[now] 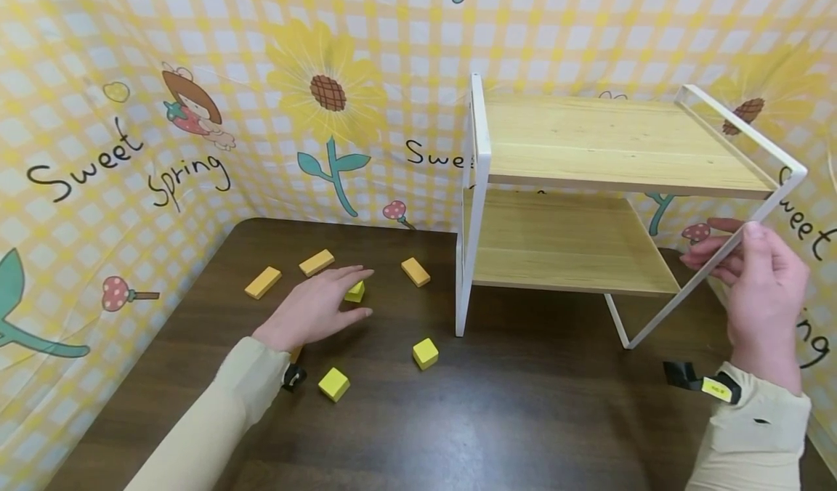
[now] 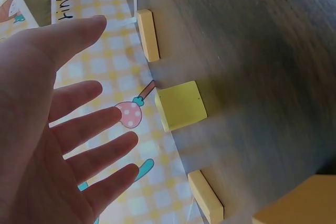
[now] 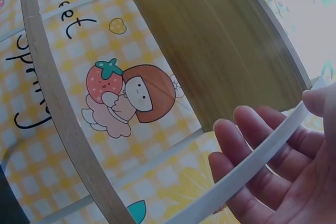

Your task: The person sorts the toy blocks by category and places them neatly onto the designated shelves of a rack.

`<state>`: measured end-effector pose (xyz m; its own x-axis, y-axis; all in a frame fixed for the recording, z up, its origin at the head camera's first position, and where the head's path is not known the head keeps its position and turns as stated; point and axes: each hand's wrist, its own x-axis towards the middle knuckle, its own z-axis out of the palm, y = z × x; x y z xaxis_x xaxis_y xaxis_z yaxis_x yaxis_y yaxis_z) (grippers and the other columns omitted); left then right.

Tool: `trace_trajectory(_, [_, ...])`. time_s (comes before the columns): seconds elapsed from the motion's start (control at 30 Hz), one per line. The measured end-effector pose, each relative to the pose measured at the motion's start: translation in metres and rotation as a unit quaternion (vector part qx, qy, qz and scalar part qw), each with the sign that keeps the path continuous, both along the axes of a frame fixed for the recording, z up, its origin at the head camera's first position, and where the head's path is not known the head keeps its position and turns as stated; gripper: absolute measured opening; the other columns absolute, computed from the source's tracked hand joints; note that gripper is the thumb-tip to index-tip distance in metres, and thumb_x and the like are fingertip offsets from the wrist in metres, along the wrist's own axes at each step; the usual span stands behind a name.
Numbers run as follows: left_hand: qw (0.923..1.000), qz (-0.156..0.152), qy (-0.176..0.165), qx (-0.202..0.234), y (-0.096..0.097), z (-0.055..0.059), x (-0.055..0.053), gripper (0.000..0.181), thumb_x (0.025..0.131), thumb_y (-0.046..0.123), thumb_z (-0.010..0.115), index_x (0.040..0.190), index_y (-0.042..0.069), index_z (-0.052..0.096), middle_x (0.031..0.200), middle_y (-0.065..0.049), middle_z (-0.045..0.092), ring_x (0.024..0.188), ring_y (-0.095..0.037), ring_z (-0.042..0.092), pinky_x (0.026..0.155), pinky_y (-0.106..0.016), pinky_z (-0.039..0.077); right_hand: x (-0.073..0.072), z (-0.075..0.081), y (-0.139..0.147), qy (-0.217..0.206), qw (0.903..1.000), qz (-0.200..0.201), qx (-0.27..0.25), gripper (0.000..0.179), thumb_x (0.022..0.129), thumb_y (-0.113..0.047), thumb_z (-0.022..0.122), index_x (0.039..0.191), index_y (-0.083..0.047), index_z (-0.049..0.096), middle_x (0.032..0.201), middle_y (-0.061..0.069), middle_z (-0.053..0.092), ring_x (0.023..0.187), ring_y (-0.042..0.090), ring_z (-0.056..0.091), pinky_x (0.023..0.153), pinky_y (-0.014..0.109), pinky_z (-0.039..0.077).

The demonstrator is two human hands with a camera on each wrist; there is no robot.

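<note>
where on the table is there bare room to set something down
Widest bare patch: table in front of the shelf, right of the two nearer cubes. The shelf's upper board looks bare too. It is crowded around the left hand, with a third cube and orange blocks close by.

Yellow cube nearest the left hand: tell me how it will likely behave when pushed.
The yellow cube should probably slide rather than roll, since its faces are flat. Its compact shape makes tipping seem unlikely under a gentle push. Straight edges suggest it is stiff; its weight is unclear.
</note>
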<state>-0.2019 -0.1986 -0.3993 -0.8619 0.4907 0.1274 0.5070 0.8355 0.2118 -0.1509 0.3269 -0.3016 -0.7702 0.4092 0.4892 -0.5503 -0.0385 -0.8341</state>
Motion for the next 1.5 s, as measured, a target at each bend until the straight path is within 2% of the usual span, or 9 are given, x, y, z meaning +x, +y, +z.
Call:
trace_trajectory(0.27, [0.9998, 0.003, -0.017, -0.014, 0.003, -0.005, -0.004, 0.069, 0.093, 0.046, 0.073, 0.149, 0.009, 0.053, 0.150, -0.016, 0.049, 0.132, -0.036, 0.052, 0.102, -0.055, 0.046, -0.001, 0.001, 0.003, 0.002, 0.9999, 0.017, -0.002, 0.047, 0.108, -0.020, 0.052, 0.095, 0.023, 0.061, 0.090, 0.022, 0.070, 0.070, 0.025, 0.071, 0.066, 0.028, 0.059])
trace_trajectory(0.47, [0.9996, 0.005, -0.023, -0.017, 0.005, -0.005, -0.003, 0.069, 0.093, 0.046, 0.073, 0.149, 0.010, 0.054, 0.150, -0.015, 0.050, 0.131, -0.035, 0.053, 0.101, -0.055, 0.046, -0.002, 0.001, 0.006, 0.015, 0.9981, 0.059, -0.006, 0.047, 0.109, -0.019, 0.048, 0.105, 0.027, 0.057, 0.092, 0.023, 0.070, 0.074, 0.027, 0.073, 0.067, 0.031, 0.060])
trace_trajectory(0.63, [0.9995, 0.002, -0.028, -0.017, 0.007, -0.005, -0.002, 0.067, 0.094, 0.046, 0.072, 0.147, 0.009, 0.055, 0.148, -0.015, 0.052, 0.130, -0.034, 0.054, 0.101, -0.053, 0.046, -0.003, -0.001, 0.006, 0.020, 0.9972, 0.070, -0.013, 0.047, 0.109, -0.020, 0.047, 0.106, 0.026, 0.057, 0.092, 0.024, 0.070, 0.072, 0.027, 0.072, 0.067, 0.031, 0.060])
trace_trajectory(0.93, [0.9995, -0.004, -0.030, -0.013, 0.007, -0.007, -0.002, 0.064, 0.094, 0.044, 0.072, 0.145, 0.009, 0.057, 0.142, -0.011, 0.058, 0.127, -0.030, 0.056, 0.100, -0.051, 0.048, -0.002, -0.002, 0.006, 0.015, 0.9972, 0.071, -0.020, 0.047, 0.109, -0.020, 0.048, 0.107, 0.026, 0.057, 0.096, 0.026, 0.071, 0.074, 0.029, 0.074, 0.068, 0.033, 0.060])
trace_trajectory(1.03, [0.9994, -0.004, -0.031, -0.011, 0.008, -0.006, -0.001, 0.064, 0.094, 0.045, 0.072, 0.145, 0.009, 0.057, 0.142, -0.011, 0.058, 0.127, -0.029, 0.057, 0.099, -0.051, 0.049, 0.000, -0.001, 0.007, 0.001, 0.9986, 0.053, -0.010, 0.046, 0.108, -0.021, 0.050, 0.109, 0.025, 0.058, 0.098, 0.024, 0.072, 0.077, 0.028, 0.074, 0.068, 0.031, 0.060])
trace_trajectory(1.2, [0.9994, -0.005, -0.033, -0.011, 0.008, -0.006, -0.001, 0.065, 0.095, 0.046, 0.070, 0.146, 0.010, 0.056, 0.143, -0.010, 0.057, 0.127, -0.029, 0.057, 0.098, -0.051, 0.049, 0.003, 0.001, 0.009, -0.030, 0.9989, 0.012, -0.034, 0.035, 0.105, -0.016, 0.058, 0.107, 0.018, 0.064, 0.085, 0.020, 0.073, 0.070, 0.025, 0.074, 0.064, 0.028, 0.059])
trace_trajectory(1.3, [0.9994, -0.006, -0.032, -0.010, 0.008, -0.006, -0.001, 0.065, 0.095, 0.046, 0.071, 0.146, 0.010, 0.057, 0.143, -0.010, 0.057, 0.127, -0.029, 0.057, 0.098, -0.051, 0.049, 0.003, 0.001, 0.011, -0.031, 0.9982, 0.010, -0.051, 0.029, 0.103, -0.013, 0.061, 0.103, 0.016, 0.065, 0.079, 0.019, 0.072, 0.065, 0.025, 0.073, 0.063, 0.028, 0.059])
trace_trajectory(1.5, [0.9996, -0.007, -0.025, -0.011, 0.008, -0.007, -0.002, 0.064, 0.094, 0.047, 0.071, 0.145, 0.010, 0.057, 0.142, -0.010, 0.058, 0.127, -0.029, 0.057, 0.097, -0.051, 0.050, 0.003, 0.000, 0.012, -0.030, 0.9983, 0.011, -0.049, 0.028, 0.103, -0.013, 0.062, 0.101, 0.015, 0.065, 0.080, 0.020, 0.072, 0.065, 0.025, 0.073, 0.063, 0.029, 0.058])
